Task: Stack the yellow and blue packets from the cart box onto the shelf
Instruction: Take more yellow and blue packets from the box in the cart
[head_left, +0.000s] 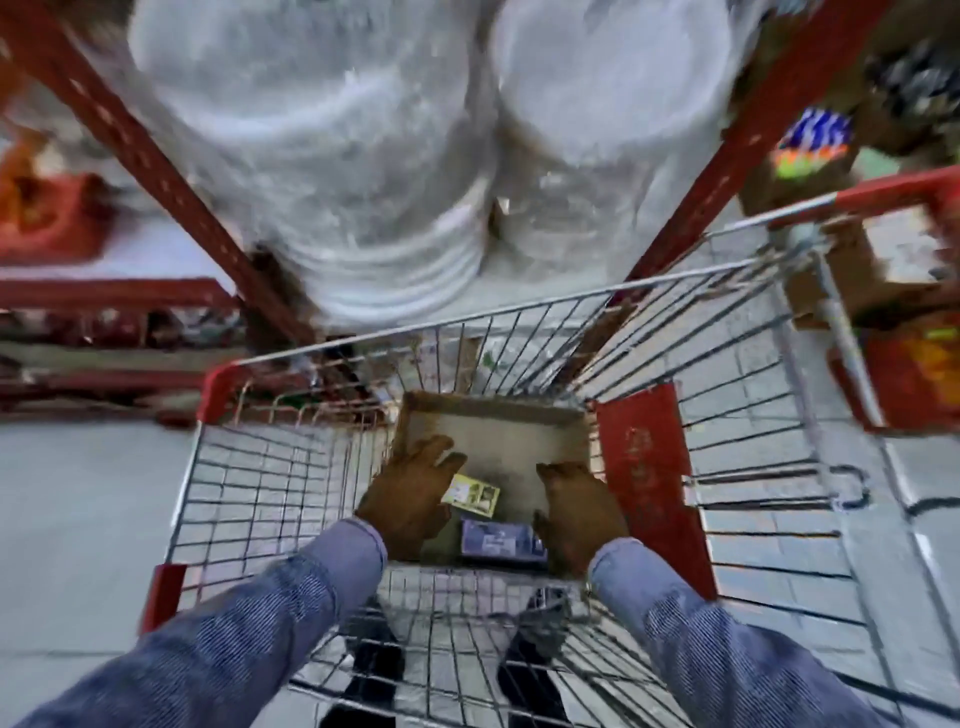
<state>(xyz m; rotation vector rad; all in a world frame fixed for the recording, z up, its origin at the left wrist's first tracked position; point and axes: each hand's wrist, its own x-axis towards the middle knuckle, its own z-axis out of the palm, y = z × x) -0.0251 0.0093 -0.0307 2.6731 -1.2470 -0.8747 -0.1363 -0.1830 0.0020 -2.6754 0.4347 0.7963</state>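
Both hands were down inside the cardboard box (498, 441) that sat in the wire cart (753, 395). The yellow packet (472, 494) lay on the box floor near its middle, tilted, with the left hand (410, 493) touching its left edge; that grip was loosely spread, fingers extended, not closed on anything. The blue packet (498, 540) lay just nearer the person than the yellow one, along the box's near wall. The right hand (576, 514) hovered by its right end, fingers curled downward; whether it had contact could not be told. Both packets appeared small, flat and light, probably stiff card, so easily dented. A pinch across the long edges seemed the sound hold. The picture was blurred.
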